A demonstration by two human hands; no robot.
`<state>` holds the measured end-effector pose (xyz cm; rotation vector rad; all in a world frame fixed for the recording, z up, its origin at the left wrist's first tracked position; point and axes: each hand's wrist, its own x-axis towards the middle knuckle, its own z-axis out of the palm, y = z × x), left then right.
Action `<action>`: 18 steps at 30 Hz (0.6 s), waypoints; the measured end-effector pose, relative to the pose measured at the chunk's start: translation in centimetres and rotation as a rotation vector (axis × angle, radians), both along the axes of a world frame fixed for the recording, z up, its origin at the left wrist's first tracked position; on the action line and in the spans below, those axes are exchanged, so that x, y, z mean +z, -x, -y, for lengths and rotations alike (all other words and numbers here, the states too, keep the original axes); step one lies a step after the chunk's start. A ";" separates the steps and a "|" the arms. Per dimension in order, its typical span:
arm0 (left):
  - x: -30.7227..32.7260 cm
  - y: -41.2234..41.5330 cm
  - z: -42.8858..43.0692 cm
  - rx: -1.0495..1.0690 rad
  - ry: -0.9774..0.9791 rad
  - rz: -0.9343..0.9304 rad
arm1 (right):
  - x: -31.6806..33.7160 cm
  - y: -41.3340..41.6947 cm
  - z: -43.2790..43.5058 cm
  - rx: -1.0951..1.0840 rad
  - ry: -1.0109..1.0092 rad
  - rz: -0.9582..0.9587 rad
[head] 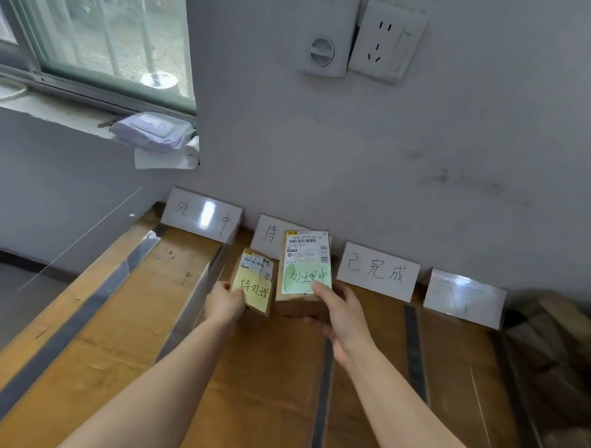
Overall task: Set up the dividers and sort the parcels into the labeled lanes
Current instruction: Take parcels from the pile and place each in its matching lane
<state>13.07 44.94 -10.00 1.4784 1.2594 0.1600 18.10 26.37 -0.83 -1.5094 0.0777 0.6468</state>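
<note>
Cardboard parcels, seemingly light and stiff, are being gripped at near edges: left hand [225,303] pinching yellow-noted parcel [254,280], right hand [341,317] clasping green-noted parcel [306,271].

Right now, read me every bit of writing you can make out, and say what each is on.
"处 中", middle lost in glare: leftmost sign.
"待", rest hidden: second sign.
"已完成": third sign.
"待处理": yellow note, small parcel.
"处理中": green note, tall parcel.
Fourth sign and shipping labels: unreadable.

Two bare forearms, sleeveless; left hand [225,301]; right hand [342,321]; no jewellery
</note>
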 end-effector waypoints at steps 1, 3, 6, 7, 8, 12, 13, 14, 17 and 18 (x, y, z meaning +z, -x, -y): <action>-0.1 -0.3 0.0 -0.046 -0.091 -0.050 | -0.1 -0.2 -0.2 -0.003 -0.003 -0.001; 0.0 -0.6 0.7 -0.140 -0.272 -0.169 | -0.3 -0.5 -0.4 -0.004 -0.011 -0.005; 0.9 -0.3 2.3 -0.380 -0.540 -0.343 | -0.6 -0.7 -0.8 -0.006 -0.018 -0.011; 1.1 -0.1 2.9 -0.486 -0.615 -0.397 | -0.8 -0.7 -0.8 -0.009 -0.020 -0.013; 1.1 0.1 3.3 -0.573 -0.669 -0.433 | -0.9 -0.7 -0.8 -0.011 -0.023 -0.016; 0.3 0.0 2.7 -0.633 -0.744 -0.464 | -1.2 -0.8 -0.9 -0.014 -0.043 -0.025; 0.2 -0.3 2.4 -0.630 -0.753 -0.458 | -1.2 -0.9 -0.9 -0.017 -0.049 -0.028; 0.3 -0.5 2.0 -0.632 -0.768 -0.455 | -1.3 -0.9 -0.9 -0.018 -0.053 -0.028; 0.2 -1.0 0.7 -0.654 -0.826 -0.469 | -1.3 -0.8 -1.0 -0.014 -0.056 -0.028; 0.2 -1.2 0.4 -0.663 -0.835 -0.471 | -1.4 -0.7 -1.0 -0.014 -0.056 -0.029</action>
